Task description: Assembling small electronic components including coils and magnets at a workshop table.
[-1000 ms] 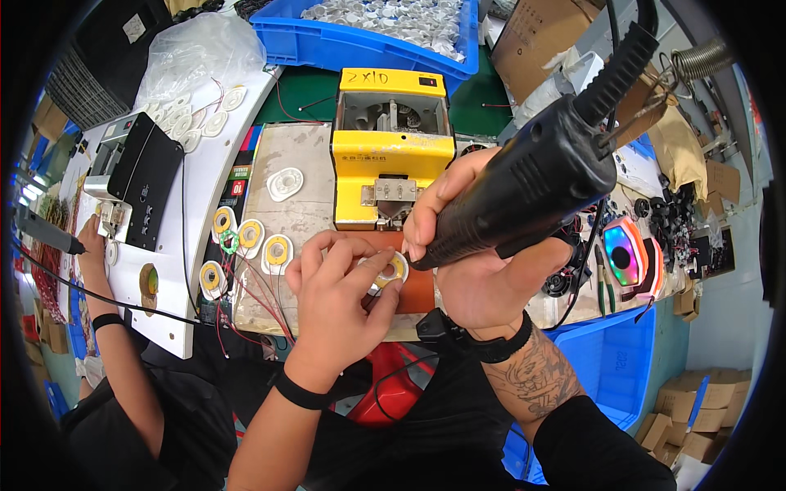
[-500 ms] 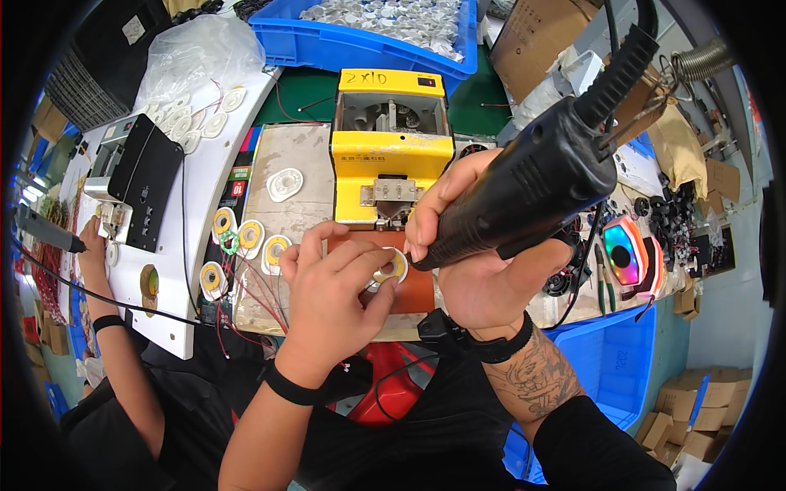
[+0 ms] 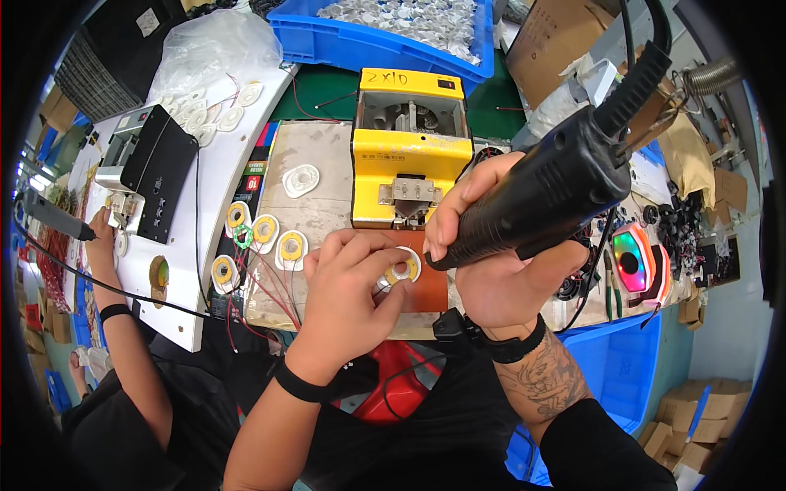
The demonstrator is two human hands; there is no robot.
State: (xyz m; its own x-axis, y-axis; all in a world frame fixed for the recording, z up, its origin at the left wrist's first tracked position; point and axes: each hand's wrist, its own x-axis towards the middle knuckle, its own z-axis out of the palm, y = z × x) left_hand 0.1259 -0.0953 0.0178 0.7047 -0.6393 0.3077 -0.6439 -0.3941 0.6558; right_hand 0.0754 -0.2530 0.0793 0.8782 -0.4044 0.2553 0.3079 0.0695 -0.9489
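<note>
My right hand (image 3: 499, 282) is wrapped around a thick black electric screwdriver (image 3: 544, 184), hung by its cord and a wire loop. Its lower end points at a white round part with a yellow ring (image 3: 413, 264). My left hand (image 3: 348, 282) pinches that part over a brown mat (image 3: 431, 296). Whether the screwdriver tip touches it is hidden. Just beyond stands a yellow screw feeder (image 3: 409, 159). Left of my left hand lie several similar white parts (image 3: 292, 250) with yellow rings, thin wires and a small green circuit ring (image 3: 243, 236).
A blue bin (image 3: 352, 41) of white parts stands at the back. On the left, a co-worker's hand (image 3: 100, 229) is beside a black screw feeder (image 3: 151, 184) and a grey screwdriver (image 3: 53, 217). Pliers (image 3: 612, 286) and a lit, colourful device (image 3: 629, 258) lie to the right.
The whole scene has shifted slightly to the right in the picture. Both hands keep the same grips, with the white part and screwdriver end in nearly the same relation.
</note>
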